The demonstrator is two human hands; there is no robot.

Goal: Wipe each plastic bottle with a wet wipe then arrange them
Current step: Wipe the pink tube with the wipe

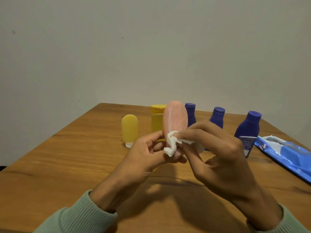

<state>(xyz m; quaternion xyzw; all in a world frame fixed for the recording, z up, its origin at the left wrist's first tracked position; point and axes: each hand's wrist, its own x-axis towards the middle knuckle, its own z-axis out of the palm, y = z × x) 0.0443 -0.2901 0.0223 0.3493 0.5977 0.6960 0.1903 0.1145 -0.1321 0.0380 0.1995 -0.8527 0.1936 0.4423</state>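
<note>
While the pink bottle (175, 118) is held clear of the table (67, 157): work on it in the air, upright, rounded end up.
Left hand (148, 153): fingers and thumb are curled round the bottle's lower end. This is the anchor. Grip firmly enough that wiping pressure cannot twist the bottle, since damp plastic is likely to be slippery.
Right hand (218, 153): thumb and fingertips pinch the wipe (171, 145) and press it to the bottle just above the left grip.
Wipe: bunched, with a loose tail hanging below the pinch over the left fingers. Spread flatter, it would probably cover more surface per pass.
Stroke: pale streaks show on the face above both grips. Run from the grip to the rounded top, then turn the bottle within the left fingers to reach the back. The end under those fingers is hidden and will need a re-grip.
Soft yellow bottle (129, 128): stands cap down, beyond and left of the left hand.
Square yellow bottle (157, 120): directly behind the held bottle.
Blue bottles (218, 117): three, standing beyond and to the right of the right hand. Whether any has been wiped cannot be told.
Nearest blue bottle (249, 126): close behind the right hand, so a wide stroke could tip it.
Wipe pack (286, 153): lies flat to the right of the right hand.
</note>
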